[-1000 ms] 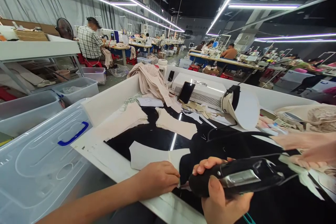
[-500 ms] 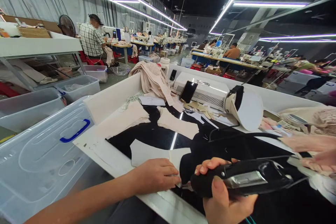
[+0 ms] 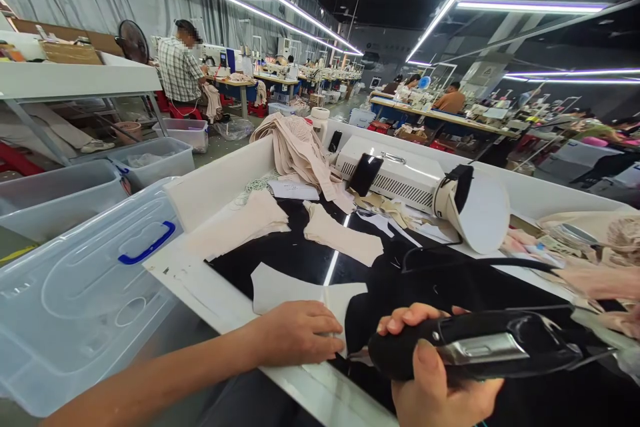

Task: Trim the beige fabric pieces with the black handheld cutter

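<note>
While rows of sewing stations stretch away behind, a person sits at a white worktable (image 3: 220, 177), its raised sides enclosing a glossy black surface, a vented white box (image 3: 387, 173), draped cream strips (image 3: 293, 147) and stacks of cut pieces (image 3: 343, 233). To the left, a clear lidded bin (image 3: 95, 280) with a blue handle stands beside the table, its contents hard to make out. Beyond it are two smaller open bins, the nearer (image 3: 60, 213) with contents that cannot be told, the farther (image 3: 165, 172) holding what looks like crumpled clear plastic.

Gripped in the right hand (image 3: 435, 387), thumb along its near side and fingers over the far side, is a black handheld tool (image 3: 480, 350), above the table's near edge. It appears rigid and fairly hefty, its smooth casing perhaps a little slick, and is best taken by the thick body, clear of the narrow metal tip.

Just beside that tip, the left hand (image 3: 297, 332) rests with bent fingers on a pale cut piece (image 3: 280, 287) lying flat on the table; whether it pinches the edge cannot be told. Thin, light and probably pliable, the piece would be better steadied by a flat palm or held near its border.
</note>
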A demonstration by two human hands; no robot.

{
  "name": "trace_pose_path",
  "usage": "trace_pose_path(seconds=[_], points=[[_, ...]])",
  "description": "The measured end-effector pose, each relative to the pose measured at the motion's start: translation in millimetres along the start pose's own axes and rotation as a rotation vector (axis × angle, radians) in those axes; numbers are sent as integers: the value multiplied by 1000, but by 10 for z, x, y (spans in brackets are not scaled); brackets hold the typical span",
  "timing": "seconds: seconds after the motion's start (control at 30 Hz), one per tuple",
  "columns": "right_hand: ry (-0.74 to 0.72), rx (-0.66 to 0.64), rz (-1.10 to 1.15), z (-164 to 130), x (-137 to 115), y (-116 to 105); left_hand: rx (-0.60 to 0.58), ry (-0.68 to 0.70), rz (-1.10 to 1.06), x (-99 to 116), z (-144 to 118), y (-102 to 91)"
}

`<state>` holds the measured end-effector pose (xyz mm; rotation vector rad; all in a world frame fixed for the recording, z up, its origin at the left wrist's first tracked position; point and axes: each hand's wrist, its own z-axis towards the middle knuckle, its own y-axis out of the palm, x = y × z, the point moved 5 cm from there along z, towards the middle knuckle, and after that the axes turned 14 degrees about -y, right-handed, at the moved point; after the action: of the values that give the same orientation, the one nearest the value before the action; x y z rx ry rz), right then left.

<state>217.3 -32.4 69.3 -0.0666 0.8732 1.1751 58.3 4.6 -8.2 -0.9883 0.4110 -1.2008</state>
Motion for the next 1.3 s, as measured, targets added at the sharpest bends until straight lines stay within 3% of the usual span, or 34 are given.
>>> trace_pose_path(seconds=[0.4,1.3], points=[[30,80,-32,19,-2,-30,12,-17,-13,-14,-14,29],[19,40,-44,-21,51,-24,0,-26,-14,2,8,24]])
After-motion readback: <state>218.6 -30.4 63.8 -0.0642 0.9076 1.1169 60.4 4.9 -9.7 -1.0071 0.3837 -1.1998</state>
